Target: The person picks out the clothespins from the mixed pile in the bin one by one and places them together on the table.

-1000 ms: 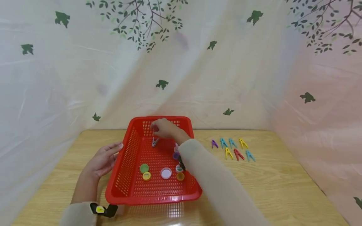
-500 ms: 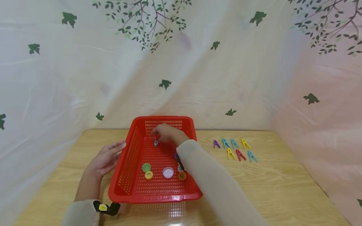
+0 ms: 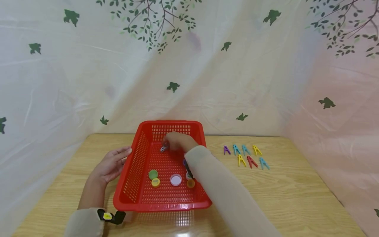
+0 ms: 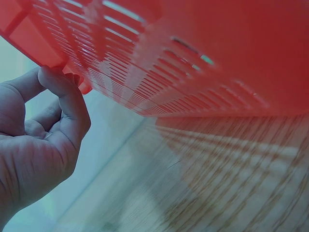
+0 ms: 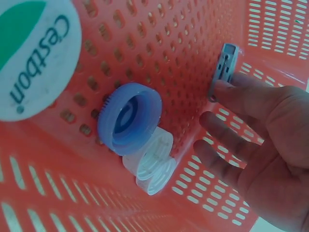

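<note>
My right hand [image 3: 178, 141] reaches into the red plastic basket [image 3: 163, 207], near its far left part. Between thumb and index finger it pinches a grey clothespin [image 5: 223, 70], while the other fingers are loosely bent in the right wrist view. At the basket's left side my left hand [image 3: 110, 166] holds the rim, the thumb and fingertips on it in the left wrist view. Several bottle caps lie in the basket: a green cap [image 3: 153, 174], a yellow cap [image 3: 155, 182], a white cap [image 3: 176, 180], an orange cap [image 3: 190, 183] and a purple-blue cap [image 5: 129, 118].
To the right of the basket, several clothespins lie on the wooden table [image 3: 296, 191] in two rows, among them a purple clothespin [image 3: 226, 150] and a red clothespin [image 3: 252, 162]. A leaf-patterned curtain [image 3: 207, 82] hangs behind the table.
My right hand has come down onto the grey clothespin and taken hold of it; the clothespin has turned from upright to slanted. The left hand stays at the basket's rim.
</note>
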